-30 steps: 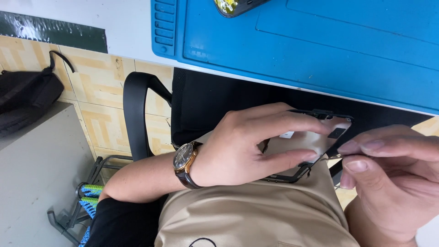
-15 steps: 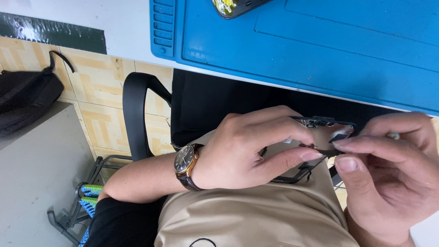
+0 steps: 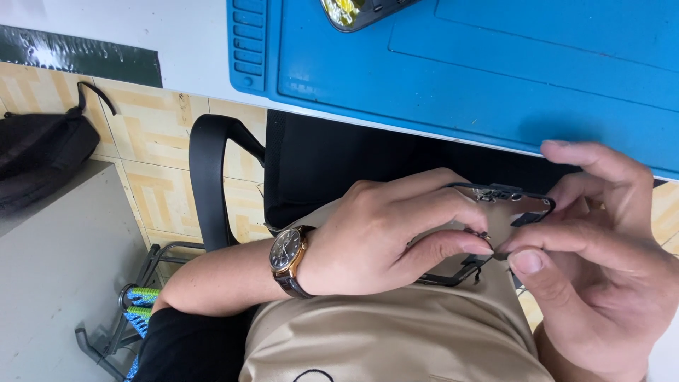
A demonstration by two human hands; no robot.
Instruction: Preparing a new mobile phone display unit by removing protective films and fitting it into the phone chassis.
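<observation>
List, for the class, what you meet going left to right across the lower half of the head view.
Black bag → black chair armrest → wristwatch → left hand → phone frame → right hand.

Both hands meet low over the lap.
The left hand (image 3: 382, 237), a watch on its wrist, curls palm-down with fingers bent; the right hand (image 3: 601, 262) pinches thumb against fingertips, touching the left.

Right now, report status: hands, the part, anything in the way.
Left hand gripping phone frame over the lap. Right hand pinching its near edge at a small part. Nothing in the way; blue mat above.
</observation>
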